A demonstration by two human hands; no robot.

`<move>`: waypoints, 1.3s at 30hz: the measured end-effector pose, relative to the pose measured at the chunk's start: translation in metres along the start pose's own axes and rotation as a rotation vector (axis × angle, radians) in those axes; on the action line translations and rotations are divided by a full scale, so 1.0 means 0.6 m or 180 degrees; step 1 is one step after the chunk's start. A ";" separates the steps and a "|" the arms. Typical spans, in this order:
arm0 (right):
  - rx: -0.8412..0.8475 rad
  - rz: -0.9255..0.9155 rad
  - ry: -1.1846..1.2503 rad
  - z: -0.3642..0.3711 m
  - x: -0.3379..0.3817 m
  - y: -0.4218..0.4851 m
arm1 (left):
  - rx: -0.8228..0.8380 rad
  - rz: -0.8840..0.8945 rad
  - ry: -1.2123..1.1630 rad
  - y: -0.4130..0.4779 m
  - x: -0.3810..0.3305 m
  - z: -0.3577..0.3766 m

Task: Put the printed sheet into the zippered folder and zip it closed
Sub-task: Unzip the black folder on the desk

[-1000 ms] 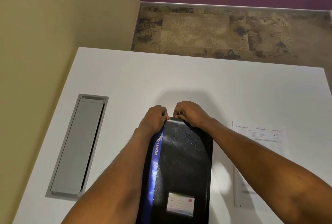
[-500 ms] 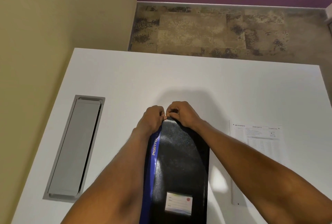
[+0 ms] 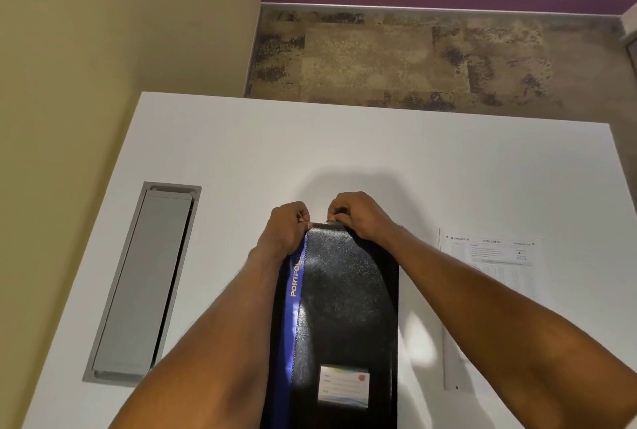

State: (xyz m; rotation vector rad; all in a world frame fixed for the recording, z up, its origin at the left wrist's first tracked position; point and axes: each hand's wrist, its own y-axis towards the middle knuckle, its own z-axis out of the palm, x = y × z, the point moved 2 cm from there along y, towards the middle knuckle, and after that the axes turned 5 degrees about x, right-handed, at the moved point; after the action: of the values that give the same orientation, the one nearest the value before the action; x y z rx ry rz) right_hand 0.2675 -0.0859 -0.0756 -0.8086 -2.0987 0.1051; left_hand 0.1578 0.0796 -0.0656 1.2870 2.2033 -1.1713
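Observation:
A black zippered folder (image 3: 348, 304) with a blue stripe reading "PORTFOLIO" and a small label lies lengthwise on the white table in front of me. My left hand (image 3: 287, 227) pinches the folder's far edge at its left corner. My right hand (image 3: 358, 213) pinches the same far edge just to the right, fingers closed on something small and metallic there. The two hands are a short gap apart. The printed sheet (image 3: 493, 253) lies flat on the table to the right of the folder, partly covered by my right forearm.
The white table (image 3: 379, 146) has a grey recessed cable hatch (image 3: 144, 284) at its left. A beige wall runs along the left side. Patterned carpet and a purple wall with a socket lie beyond the table's far edge.
Both hands stay pinched on the folder's far edge. A small gap has opened between them, with the right hand a little further right. The sheet has not moved.

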 end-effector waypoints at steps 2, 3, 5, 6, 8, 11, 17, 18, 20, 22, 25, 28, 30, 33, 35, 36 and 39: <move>-0.0003 0.0076 -0.0098 -0.009 -0.020 -0.016 | 0.0008 -0.0034 -0.0027 -0.001 0.002 -0.003; -0.0022 0.0120 -0.0145 -0.014 -0.031 -0.025 | 0.0020 -0.0042 -0.0039 -0.001 0.003 -0.004; -0.0098 0.0208 -0.0170 -0.024 -0.052 -0.045 | 0.0046 -0.0041 -0.0072 -0.001 0.005 -0.006; -0.0157 0.0256 -0.0142 -0.030 -0.062 -0.056 | 0.0052 -0.0043 -0.0089 -0.001 0.006 -0.006; -0.0310 0.0359 -0.0089 -0.039 -0.080 -0.080 | 0.0030 -0.0067 -0.0107 -0.001 0.006 -0.005; -0.0573 0.0415 -0.0066 -0.043 -0.102 -0.122 | -0.0074 -0.0107 -0.0121 0.000 0.006 -0.002; -0.1068 0.0651 -0.0146 -0.010 -0.124 -0.214 | -0.0175 -0.0152 -0.0106 0.003 0.012 0.002; -0.1129 0.0683 -0.0168 -0.001 -0.122 -0.226 | -0.0176 -0.0167 -0.0083 0.004 0.012 0.003; -0.1264 0.0738 -0.0208 0.022 -0.117 -0.251 | -0.0176 -0.0207 -0.0032 0.006 0.012 0.005; -0.1352 0.0790 -0.0239 0.046 -0.110 -0.274 | -0.0191 -0.0228 0.0005 0.008 0.013 0.005; -0.1406 0.0892 -0.0218 0.080 -0.099 -0.312 | -0.0213 -0.0194 0.0035 0.008 0.014 0.007; -0.1415 0.0903 -0.0241 0.111 -0.085 -0.350 | -0.0258 -0.0178 0.0012 0.006 0.014 0.010; -0.1421 0.0926 -0.0220 0.129 -0.075 -0.375 | -0.0286 -0.0214 0.0036 0.006 0.015 0.012; -0.1443 0.0978 -0.0196 0.155 -0.061 -0.410 | -0.0342 -0.0234 0.0093 0.008 0.017 0.014; -0.1439 0.0985 -0.0149 0.174 -0.053 -0.431 | -0.0357 -0.0228 0.0113 0.009 0.020 0.015; -0.1425 0.1005 -0.0109 0.184 -0.050 -0.442 | -0.0351 -0.0224 0.0136 0.009 0.020 0.015; -0.1362 0.1101 -0.0009 0.214 -0.045 -0.474 | -0.0331 -0.0233 0.0145 0.010 0.021 0.016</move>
State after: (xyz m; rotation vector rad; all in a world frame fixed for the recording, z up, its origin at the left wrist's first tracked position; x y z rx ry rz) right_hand 0.0372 -0.2985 -0.0750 -1.4242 -1.9905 -0.1649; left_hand 0.1548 0.0804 -0.0824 1.2121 2.3293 -1.0475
